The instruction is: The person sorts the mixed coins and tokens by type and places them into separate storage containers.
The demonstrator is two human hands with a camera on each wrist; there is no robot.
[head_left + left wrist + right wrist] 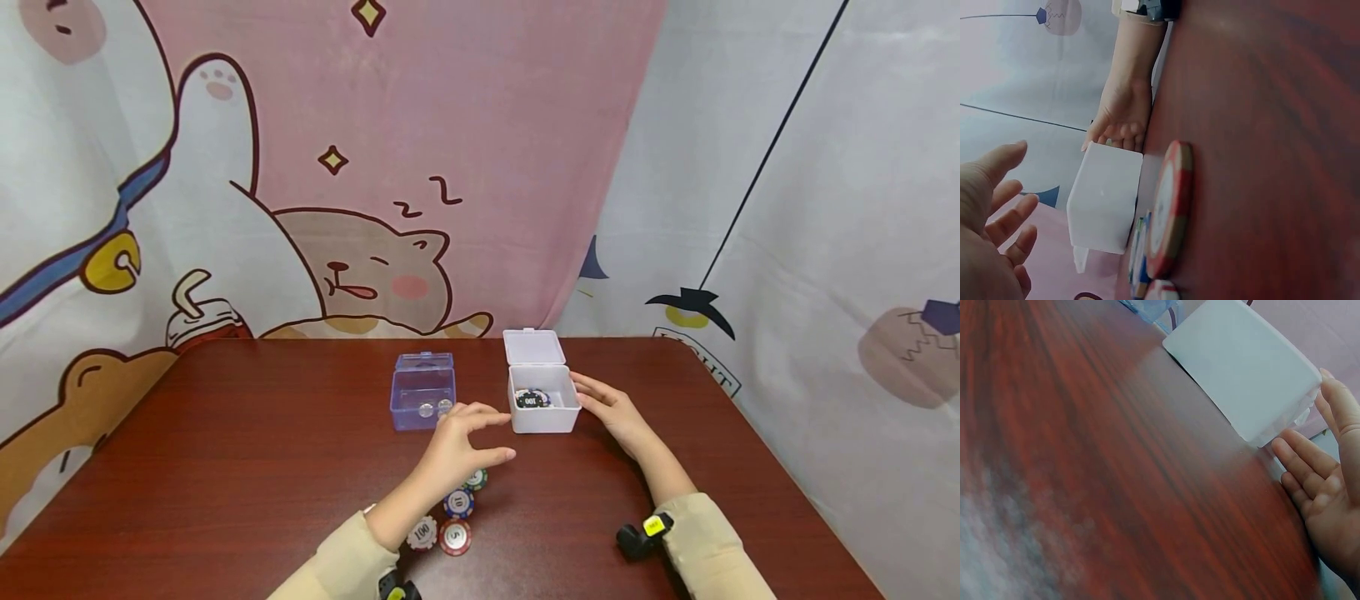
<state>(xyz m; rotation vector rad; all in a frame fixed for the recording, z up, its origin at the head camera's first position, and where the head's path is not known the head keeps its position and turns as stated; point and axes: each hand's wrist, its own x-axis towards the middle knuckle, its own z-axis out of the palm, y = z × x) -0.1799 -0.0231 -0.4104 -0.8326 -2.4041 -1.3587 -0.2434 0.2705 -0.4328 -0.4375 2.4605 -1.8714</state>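
Observation:
A white box [545,422] stands on the table with its lid folded back, and poker chips [532,398] lie inside, a black one marked 100 on top. My right hand [615,417] touches the box's right side with extended fingers. Left of the box, my left hand [453,450] hovers with thumb and fingers spread and nothing between them. Below it lie a green chip [477,478], a blue 10 chip [458,502], a red 5 chip [454,537] and a white 100 chip [422,533]. My left forearm may hide more chips.
A translucent blue box [408,419], also with its lid up, stands left of the white one and contains small silvery discs [427,410]. The brown table [247,467] ends at a cartoon-printed cloth [525,167] behind and at the right.

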